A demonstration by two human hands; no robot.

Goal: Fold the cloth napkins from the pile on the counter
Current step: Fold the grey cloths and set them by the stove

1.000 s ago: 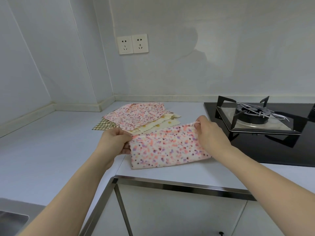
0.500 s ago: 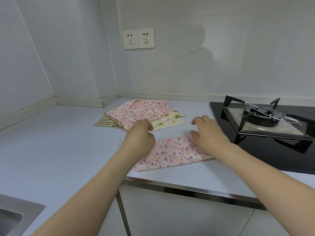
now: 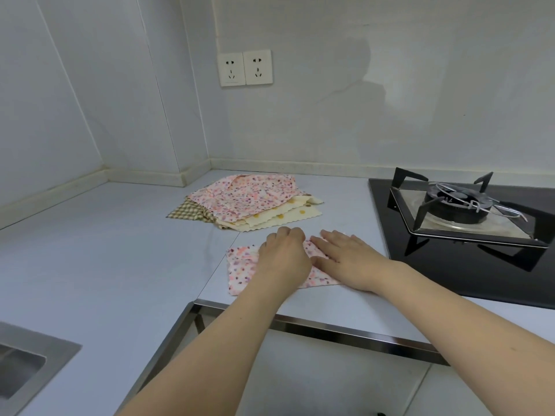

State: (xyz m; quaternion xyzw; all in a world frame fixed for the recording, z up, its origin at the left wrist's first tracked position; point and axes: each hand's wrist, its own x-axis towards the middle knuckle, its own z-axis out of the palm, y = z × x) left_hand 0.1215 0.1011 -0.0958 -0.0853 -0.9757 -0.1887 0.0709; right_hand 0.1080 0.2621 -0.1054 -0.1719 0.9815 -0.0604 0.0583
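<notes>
- Right hand [image 3: 345, 259]: fingers straight and together, flat on the napkin [image 3: 243, 265], likely pinning the folded layer down.
- Left hand [image 3: 285, 256]: fingers curled under, knuckles up, resting on the same napkin; whether they pinch cloth, cannot tell.
- Napkin lies on the counter [image 3: 105, 250] near the front edge, mostly hidden under both hands.
- Pile [image 3: 249, 202] sits just behind, apart from the hands, unfolded.
- Stove [image 3: 462, 211] to the right, close to the work spot.

hands [image 3: 315, 259] now together on napkin [image 3: 240, 265]
</notes>
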